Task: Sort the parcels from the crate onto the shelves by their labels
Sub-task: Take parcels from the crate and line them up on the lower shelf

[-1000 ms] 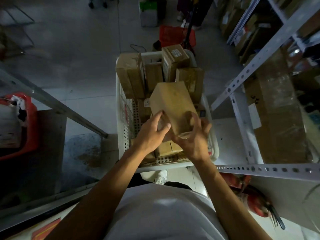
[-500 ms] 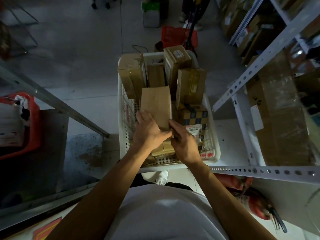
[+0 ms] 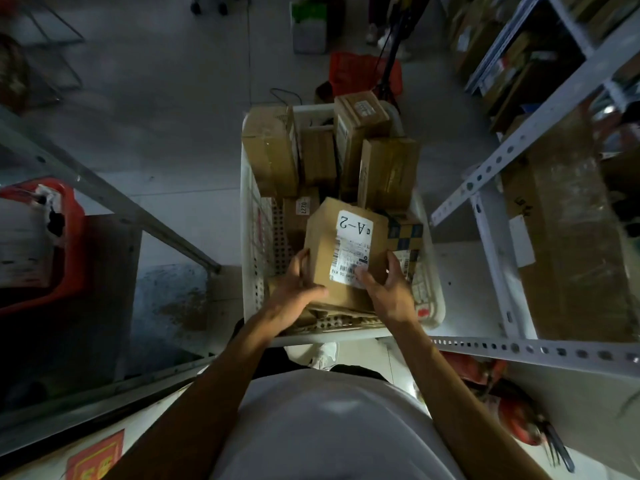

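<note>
A brown cardboard parcel (image 3: 323, 251) with a white label reading "A-2" faces up above the near end of the white perforated crate (image 3: 258, 258). My left hand (image 3: 294, 289) grips its left near corner. My right hand (image 3: 388, 289) grips its right near side, thumb on the shipping label. Several more cardboard parcels (image 3: 388, 171) stand on end in the far half of the crate. A checkered parcel (image 3: 405, 233) lies just right of the held one.
White metal shelving (image 3: 519, 143) with large brown boxes (image 3: 575, 230) stands on the right. A grey shelf frame (image 3: 104, 192) and a red bin (image 3: 45, 244) are on the left. A red crate (image 3: 360, 74) sits on the floor beyond the white crate.
Both hands have turned the parcel over. Its plain brown face showed before; now the "A-2" label faces up. The parcel sits lower and nearer to me.
</note>
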{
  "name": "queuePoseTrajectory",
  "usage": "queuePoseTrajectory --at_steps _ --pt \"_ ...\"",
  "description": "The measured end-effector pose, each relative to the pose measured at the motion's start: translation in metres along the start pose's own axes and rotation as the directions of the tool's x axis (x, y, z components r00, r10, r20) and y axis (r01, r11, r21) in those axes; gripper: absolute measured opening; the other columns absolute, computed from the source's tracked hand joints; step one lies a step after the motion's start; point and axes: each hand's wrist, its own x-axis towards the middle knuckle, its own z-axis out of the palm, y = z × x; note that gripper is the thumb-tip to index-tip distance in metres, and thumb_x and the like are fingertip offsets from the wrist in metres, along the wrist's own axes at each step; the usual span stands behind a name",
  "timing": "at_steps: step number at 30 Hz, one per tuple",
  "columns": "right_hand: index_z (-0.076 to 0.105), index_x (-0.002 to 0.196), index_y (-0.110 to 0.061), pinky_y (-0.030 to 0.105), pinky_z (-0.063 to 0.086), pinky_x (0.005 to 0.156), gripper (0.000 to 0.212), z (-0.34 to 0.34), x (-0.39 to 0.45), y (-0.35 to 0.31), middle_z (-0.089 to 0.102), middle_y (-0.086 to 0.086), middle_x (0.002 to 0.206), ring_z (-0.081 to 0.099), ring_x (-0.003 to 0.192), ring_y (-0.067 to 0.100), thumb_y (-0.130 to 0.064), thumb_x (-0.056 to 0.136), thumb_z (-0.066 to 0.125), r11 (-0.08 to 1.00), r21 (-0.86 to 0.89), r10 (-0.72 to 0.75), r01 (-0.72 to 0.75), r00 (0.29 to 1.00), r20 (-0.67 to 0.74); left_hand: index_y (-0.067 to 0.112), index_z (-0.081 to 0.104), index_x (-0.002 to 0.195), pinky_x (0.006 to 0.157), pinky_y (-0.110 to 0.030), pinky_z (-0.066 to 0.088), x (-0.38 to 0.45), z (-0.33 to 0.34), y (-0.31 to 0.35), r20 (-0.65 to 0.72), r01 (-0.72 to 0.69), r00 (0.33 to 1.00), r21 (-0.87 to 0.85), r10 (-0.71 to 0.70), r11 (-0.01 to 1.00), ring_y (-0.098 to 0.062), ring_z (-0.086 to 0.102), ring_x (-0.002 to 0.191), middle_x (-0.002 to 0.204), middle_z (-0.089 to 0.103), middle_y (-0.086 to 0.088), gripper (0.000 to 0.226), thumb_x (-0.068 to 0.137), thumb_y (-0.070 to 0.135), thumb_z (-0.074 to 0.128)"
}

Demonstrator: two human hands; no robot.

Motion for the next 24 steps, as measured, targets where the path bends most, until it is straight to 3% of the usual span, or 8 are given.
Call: queuePoseTrajectory --at_steps 6,8,10,12,15,18,20,24 --pt "0.035 0.146 -0.021 -0.001 0.041 0.069 0.067 -0.001 -0.001 0.008 0.057 -0.010 0.120 0.056 0.096 0.005 -0.042 0.091 0.067 1.000 -0.015 0.009 -0.009 0.999 0.044 0.033 0.014 0.154 0.106 -0.035 0.043 -0.001 0.005 -0.010 0.033 0.070 0.997 0.012 -0.071 0.997 -0.012 0.057 0.122 0.136 0.055 0.009 0.095 0.080 0.039 0.073" --pt "0.038 0.142 -0.024 -0.001 0.043 0.065 0.065 0.001 0.000 0.011 0.059 -0.011 0.116 0.059 0.091 0.002 -0.046 0.089 0.068 1.000 -0.010 0.005 -0.005 0.998 0.057 0.030 0.016 0.154 0.099 -0.019 0.041 -0.002 0.009 -0.005 -0.032 0.019 0.999 0.136 -0.015 0.991 -0.010 0.054 0.122 0.138 0.053 0.005 0.087 0.087 0.033 0.072" --pt "0.039 0.142 -0.025 0.014 0.052 0.078 0.069 0.003 -0.001 0.015 0.062 -0.009 0.117 0.064 0.098 0.009 -0.052 0.087 0.069 1.000 0.000 0.013 -0.013 0.998 0.064 0.020 0.015 0.155 0.093 -0.007 0.036 -0.003 0.017 0.004 -0.133 -0.077 0.982 0.354 0.132 0.932 -0.004 0.045 0.122 0.143 0.047 -0.002 0.092 0.086 0.024 0.075" --pt "0.040 0.141 -0.024 0.020 0.054 0.081 0.069 0.003 0.000 0.017 0.064 -0.007 0.117 0.066 0.101 0.013 -0.053 0.086 0.069 1.000 0.004 0.020 -0.020 0.997 0.075 0.015 0.005 0.157 0.107 -0.020 0.035 0.000 0.022 0.007 -0.141 -0.142 0.954 0.558 0.263 0.817 -0.010 0.035 0.132 0.154 0.032 -0.009 0.113 0.077 0.031 0.082" --pt "0.041 0.139 -0.023 0.008 0.048 0.068 0.065 0.002 0.009 0.013 0.065 -0.004 0.117 0.065 0.098 0.009 -0.044 0.086 0.072 0.999 0.011 0.047 -0.048 0.993 0.107 0.024 -0.009 0.156 0.115 -0.049 0.031 0.007 0.026 0.000 -0.077 -0.124 0.962 0.733 0.263 0.669 -0.031 0.011 0.150 0.164 0.001 -0.012 0.138 0.060 0.055 0.087" --pt "0.037 0.138 -0.032 0.025 0.052 0.083 0.072 -0.004 0.026 -0.003 0.063 -0.009 0.123 0.064 0.107 0.016 -0.045 0.081 0.078 0.999 0.007 0.039 -0.040 0.994 0.098 0.025 -0.008 0.157 0.118 -0.056 0.025 0.007 0.025 -0.005 -0.026 -0.128 0.975 0.742 0.220 0.658 -0.032 -0.005 0.152 0.164 -0.012 -0.015 0.139 0.058 0.065 0.081" --pt "0.029 0.143 -0.038 0.016 0.048 0.073 0.079 -0.008 0.039 -0.017 0.057 -0.016 0.120 0.060 0.100 0.006 -0.039 0.082 0.079 1.000 0.001 0.013 -0.013 0.995 0.095 0.023 -0.007 0.157 0.118 -0.056 0.024 0.006 0.019 -0.006 0.000 -0.161 0.973 0.720 0.232 0.675 -0.029 -0.006 0.152 0.164 -0.014 -0.012 0.134 0.061 0.069 0.076" --pt "0.022 0.154 -0.030 0.019 0.051 0.072 0.093 -0.011 0.060 -0.029 0.053 -0.009 0.132 0.056 0.111 0.012 -0.028 0.081 0.081 1.000 0.022 -0.023 0.020 0.990 0.140 0.034 -0.004 0.156 0.115 -0.054 0.033 0.008 0.003 -0.006 -0.038 -0.096 0.986 0.673 0.165 0.733 -0.026 0.012 0.151 0.164 -0.011 0.009 0.130 0.062 0.051 0.085"
